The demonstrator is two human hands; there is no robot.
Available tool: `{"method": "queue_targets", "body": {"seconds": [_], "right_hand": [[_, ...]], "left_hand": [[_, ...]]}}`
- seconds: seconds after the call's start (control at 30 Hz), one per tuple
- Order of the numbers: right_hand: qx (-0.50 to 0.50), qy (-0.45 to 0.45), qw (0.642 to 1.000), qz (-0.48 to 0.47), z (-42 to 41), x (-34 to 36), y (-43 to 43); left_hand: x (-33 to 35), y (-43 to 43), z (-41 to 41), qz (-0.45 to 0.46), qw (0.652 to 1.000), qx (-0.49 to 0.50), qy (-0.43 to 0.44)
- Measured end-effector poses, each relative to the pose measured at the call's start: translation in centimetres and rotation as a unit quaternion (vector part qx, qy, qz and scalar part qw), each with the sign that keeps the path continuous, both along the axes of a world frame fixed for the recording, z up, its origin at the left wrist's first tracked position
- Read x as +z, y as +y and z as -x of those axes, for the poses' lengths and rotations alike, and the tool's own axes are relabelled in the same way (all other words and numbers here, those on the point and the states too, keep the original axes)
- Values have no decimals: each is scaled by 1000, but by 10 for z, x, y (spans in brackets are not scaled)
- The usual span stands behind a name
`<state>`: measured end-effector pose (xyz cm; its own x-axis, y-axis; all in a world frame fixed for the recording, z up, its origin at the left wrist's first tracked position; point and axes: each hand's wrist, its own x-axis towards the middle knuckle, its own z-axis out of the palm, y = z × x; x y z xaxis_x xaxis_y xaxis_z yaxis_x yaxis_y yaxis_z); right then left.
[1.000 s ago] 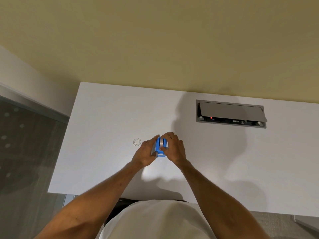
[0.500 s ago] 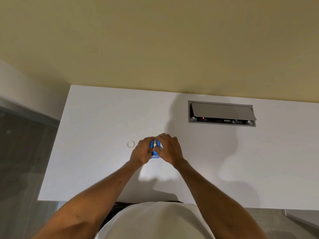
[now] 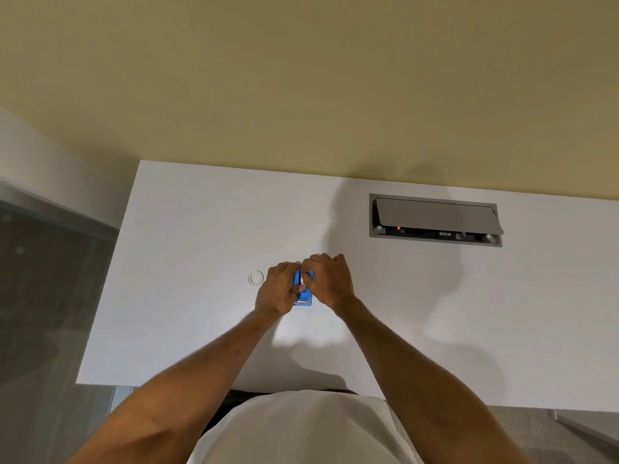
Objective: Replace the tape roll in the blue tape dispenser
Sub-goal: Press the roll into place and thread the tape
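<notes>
Torso: white shirt (image 3: 294, 430) fills the bottom edge; both bare forearms reach forward over the desk (image 3: 201, 329).
Left hand (image 3: 273, 289): curled around the left side of the blue tape dispenser (image 3: 302, 296), gripping it, thumb lying across its top.
Right hand (image 3: 330, 279): closed on the dispenser's right side from above, fingertips (image 3: 310, 262) bent down at the tape roll (image 3: 301, 281); what exactly they pinch is hidden.
Blue tape dispenser: between the two hands, left of desk centre, near end showing below the thumbs; whether it rests on the desk or is lifted off it cannot be told.
Tape roll: only a sliver shows between the fingers, seated in the dispenser.
Clear ring (image 3: 255, 277): flat on the desk, just left of the left hand, apart from it.
Cable box (image 3: 435, 219): grey recess in the far right of the desk, lid tilted open, red light inside.
Wall (image 3: 301, 78): yellowish, behind the desk's far edge.
</notes>
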<state>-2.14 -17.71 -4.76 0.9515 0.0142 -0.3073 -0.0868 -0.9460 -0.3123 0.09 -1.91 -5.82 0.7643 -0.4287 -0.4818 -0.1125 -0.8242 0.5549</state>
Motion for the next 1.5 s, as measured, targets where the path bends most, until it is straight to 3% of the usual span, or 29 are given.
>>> {"method": "queue_targets", "body": {"seconds": [0.5, 1.5], "right_hand": [[31, -8, 999, 4, 2, -2, -8], [30, -2, 999, 29, -10, -2, -8]], "left_hand": [[-2, 4, -5, -13, 998, -57, -16], [-4, 0, -6, -33, 998, -56, 1]]}}
